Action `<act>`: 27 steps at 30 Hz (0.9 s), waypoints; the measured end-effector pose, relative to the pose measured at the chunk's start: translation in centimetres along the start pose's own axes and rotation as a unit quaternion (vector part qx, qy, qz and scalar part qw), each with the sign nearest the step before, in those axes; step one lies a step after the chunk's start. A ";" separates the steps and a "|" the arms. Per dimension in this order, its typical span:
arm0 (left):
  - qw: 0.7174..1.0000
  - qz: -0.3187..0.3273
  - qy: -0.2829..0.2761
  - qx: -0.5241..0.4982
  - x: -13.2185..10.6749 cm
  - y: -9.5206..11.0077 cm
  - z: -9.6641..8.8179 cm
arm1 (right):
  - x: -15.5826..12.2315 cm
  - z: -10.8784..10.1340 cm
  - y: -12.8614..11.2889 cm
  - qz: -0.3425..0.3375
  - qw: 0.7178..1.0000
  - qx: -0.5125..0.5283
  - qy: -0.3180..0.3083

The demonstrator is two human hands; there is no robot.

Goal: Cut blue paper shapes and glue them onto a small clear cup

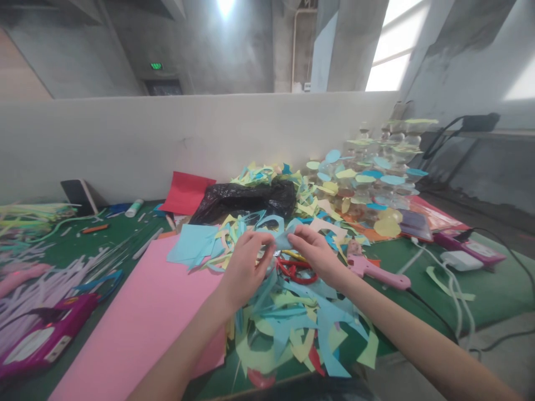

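Between my two hands is a small piece of light blue paper, held up over the heap of scraps. My left hand pinches its left edge with thumb and fingers. On the other side my right hand grips the right edge the same way. Red-handled scissors lie just below the hands on blue and yellow-green paper scraps. A stack of light blue sheets rests left of the hands, on large pink paper.
A pink glue gun lies at right, near a white charger and cables. Behind it stand clear bottles with paper discs. A black plastic bag and red paper are at the back. Purple power strip at left.
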State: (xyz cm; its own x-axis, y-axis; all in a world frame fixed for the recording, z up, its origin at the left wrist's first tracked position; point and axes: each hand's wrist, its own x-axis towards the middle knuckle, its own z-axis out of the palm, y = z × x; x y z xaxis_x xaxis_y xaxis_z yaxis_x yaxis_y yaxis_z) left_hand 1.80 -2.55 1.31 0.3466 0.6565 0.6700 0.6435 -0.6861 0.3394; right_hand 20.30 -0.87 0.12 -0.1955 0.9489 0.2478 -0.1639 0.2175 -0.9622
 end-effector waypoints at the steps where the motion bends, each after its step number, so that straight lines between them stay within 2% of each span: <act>1: 1.000 0.000 0.000 -0.001 0.0 -0.1 0.1 | 0.0 0.0 -0.1 0.000 1.000 0.001 -0.002; 10: 1.000 0.003 -0.006 -0.010 -0.1 -0.2 0.3 | 0.3 -0.3 0.9 -0.013 0.999 -0.027 0.016; 16: 1.000 0.003 -0.013 0.004 0.0 -0.2 0.3 | 0.2 -0.3 0.4 -0.033 0.997 -0.066 0.028; 23: 0.997 0.043 0.002 0.064 0.0 -0.1 0.3 | 0.3 -0.6 0.9 -0.041 0.996 -0.074 0.038; 27: 0.997 0.053 -0.005 0.059 -0.1 -0.3 0.3 | 0.4 -0.6 0.8 -0.036 0.995 -0.075 0.057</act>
State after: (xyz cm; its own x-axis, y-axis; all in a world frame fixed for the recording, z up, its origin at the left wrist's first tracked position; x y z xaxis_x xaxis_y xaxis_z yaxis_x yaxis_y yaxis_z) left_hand 1.82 -2.35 0.93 0.4228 0.5864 0.6910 0.6786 -0.7102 0.1875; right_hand 20.65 -0.17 -0.66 -0.0756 0.9474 0.3110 -0.0260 0.3099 -0.9504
